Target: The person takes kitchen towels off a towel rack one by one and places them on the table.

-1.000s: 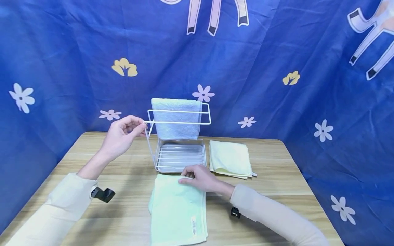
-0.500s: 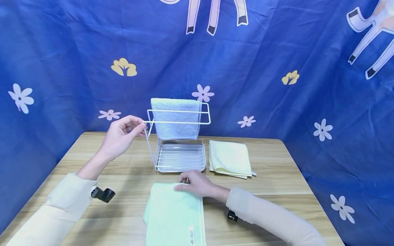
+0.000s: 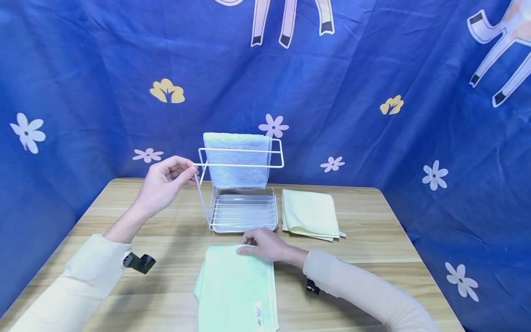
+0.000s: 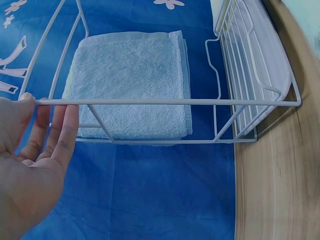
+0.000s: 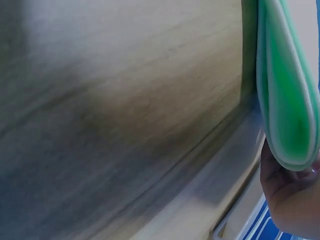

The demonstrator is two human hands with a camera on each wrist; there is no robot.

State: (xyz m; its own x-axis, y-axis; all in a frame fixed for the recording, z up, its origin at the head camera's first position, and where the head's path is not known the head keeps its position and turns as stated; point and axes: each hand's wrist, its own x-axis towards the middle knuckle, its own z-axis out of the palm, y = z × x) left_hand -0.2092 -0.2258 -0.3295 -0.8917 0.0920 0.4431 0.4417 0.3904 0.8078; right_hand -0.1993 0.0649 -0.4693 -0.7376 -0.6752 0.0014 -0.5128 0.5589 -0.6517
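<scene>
My left hand (image 3: 163, 184) pinches the upper left front corner of a white wire rack (image 3: 240, 165) between thumb and fingers. In the left wrist view the rack's bar (image 4: 150, 102) runs off from that hand. A folded light blue towel (image 3: 238, 176) hangs over the rack's rear bar. Nearer to me, my right hand (image 3: 265, 244) pinches the folded top edge of a mint green towel (image 3: 236, 286), thumb in front, other fingers mostly hidden behind. The green towel hangs just in front of the rack's base. In the right wrist view its fold (image 5: 292, 145) makes an open loop above the hand.
A folded pale yellow towel (image 3: 311, 214) lies on the wooden table (image 3: 373, 249), right beside the rack. The rack's base holds a shallow tray (image 3: 244, 214) under wires. A blue patterned curtain (image 3: 332, 115) encloses the back and sides.
My right hand has drawn the green towel toward me and slightly left, then raised it a little. The left hand, rack, blue towel and yellow towel have stayed in place.
</scene>
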